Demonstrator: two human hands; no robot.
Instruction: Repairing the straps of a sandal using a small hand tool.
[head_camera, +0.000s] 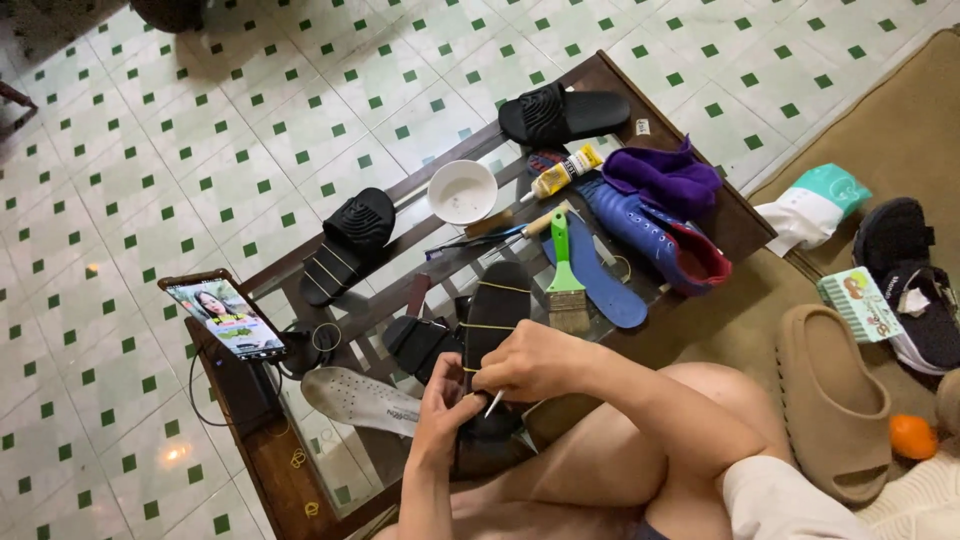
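our low glass-topped table (262, 455), under a white bowl (462, 191), green-handled brush (566, 282), blue shoe (650, 231), phone (226, 318) and black slides (563, 114)

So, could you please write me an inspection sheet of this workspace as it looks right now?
Surface: low dark wooden table with a glass top, crowded.
Job's things: black sandal bound with rubber bands, sole up; thin white stick at its heel.
Clutter: white bowl, green-handled brush, glue tube, blue shoe, blue insole, white insole, purple cloth, two more black sandals.
Grippers: left hand grips the sandal's heel; right hand pinches the stick.
Cables: black cable below the phone.
Surroundings: green-and-white tiled floor; tan slipper, black sneaker, orange fruit on a mat.
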